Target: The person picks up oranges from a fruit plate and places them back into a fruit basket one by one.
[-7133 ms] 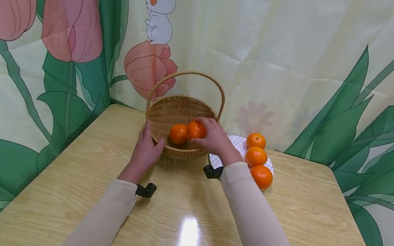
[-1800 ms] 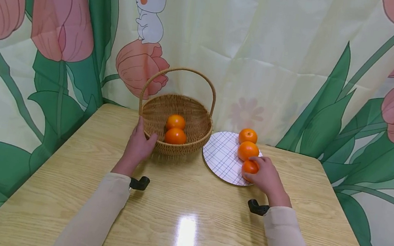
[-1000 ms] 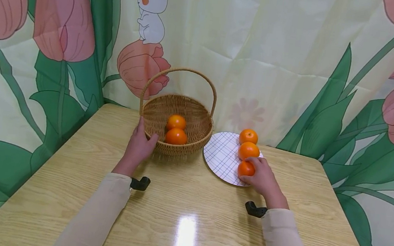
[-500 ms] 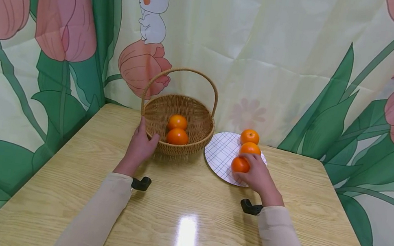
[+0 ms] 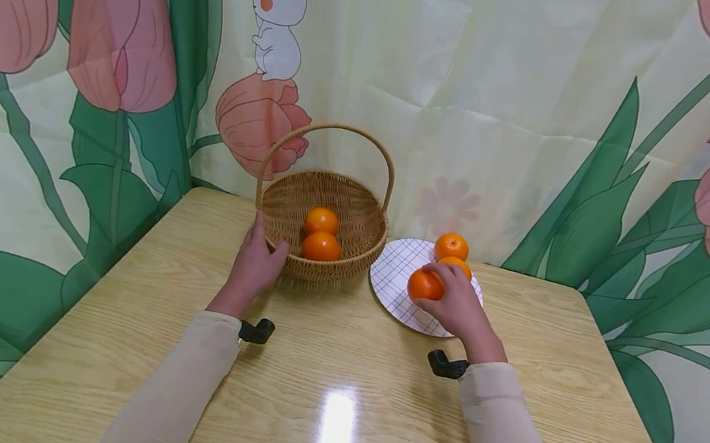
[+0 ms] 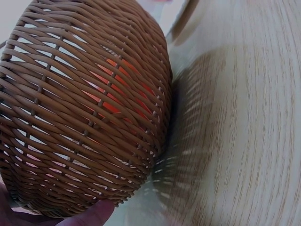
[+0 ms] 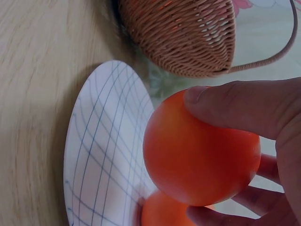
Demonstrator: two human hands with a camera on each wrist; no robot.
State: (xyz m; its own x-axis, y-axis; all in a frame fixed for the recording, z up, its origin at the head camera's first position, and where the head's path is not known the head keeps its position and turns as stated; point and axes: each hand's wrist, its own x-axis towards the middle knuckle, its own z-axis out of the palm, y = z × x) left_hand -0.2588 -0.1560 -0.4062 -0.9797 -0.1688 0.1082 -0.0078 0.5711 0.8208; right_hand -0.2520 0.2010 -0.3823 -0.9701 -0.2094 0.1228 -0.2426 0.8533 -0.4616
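Observation:
My right hand (image 5: 456, 304) pinches an orange (image 5: 425, 285) between thumb and fingers, just above the white plate (image 5: 396, 293) with its blue grid. In the right wrist view that orange (image 7: 200, 150) is clear of the plate, thumb on one side and fingers on the other. Two more oranges sit at the plate's right side: a rear one (image 5: 451, 247) and a nearer one (image 5: 456, 265), partly behind the hand. My left hand (image 5: 252, 261) holds the front left side of a wicker basket (image 5: 356, 214); its thumb shows against the weave in the left wrist view. Two oranges (image 5: 322, 245) lie inside.
The basket's tall arched handle (image 5: 353, 130) stands upright over it. A curtain (image 5: 507, 122) printed with tulips and a rabbit hangs behind the wooden table (image 5: 279, 404). Basket and plate stand side by side near the table's back edge.
Earlier my right hand put an orange into the basket, then returned to the plate. It has now lifted the nearest orange and moved it leftward. My left hand keeps its place on the basket.

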